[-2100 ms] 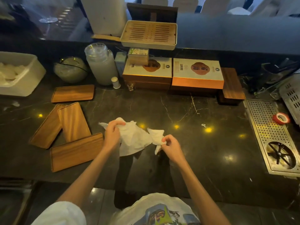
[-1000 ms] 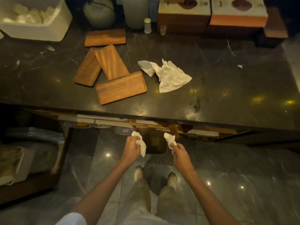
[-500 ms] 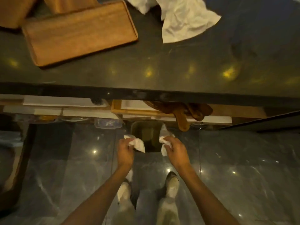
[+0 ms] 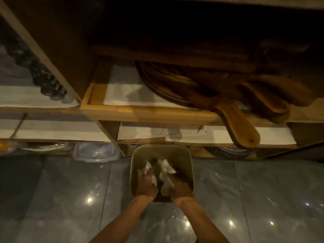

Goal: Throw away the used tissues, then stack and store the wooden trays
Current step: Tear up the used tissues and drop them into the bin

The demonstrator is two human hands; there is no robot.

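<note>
Both my hands reach down into a square olive waste bin [image 4: 159, 147] that stands on the floor under the shelves. My left hand [image 4: 146, 185] grips a crumpled white tissue [image 4: 148, 167] at its fingertips. My right hand [image 4: 181, 189] holds a second white tissue [image 4: 166, 171] just inside the bin. The two hands are close together and slightly blurred. The wooden trays and the counter top are out of view.
Open wooden shelves [image 4: 140, 114] lined with white paper rise right behind the bin. Dark wooden paddle boards [image 4: 240, 127] jut out over the shelf edge, above and right of the bin. A clear plastic container [image 4: 96, 152] sits left of the bin. The floor is glossy grey tile [image 4: 61, 199].
I have bent down from the counter; the trays and the large tissue left the view. Both hands moved forward with the tissues, from in front of the bin to inside it.
</note>
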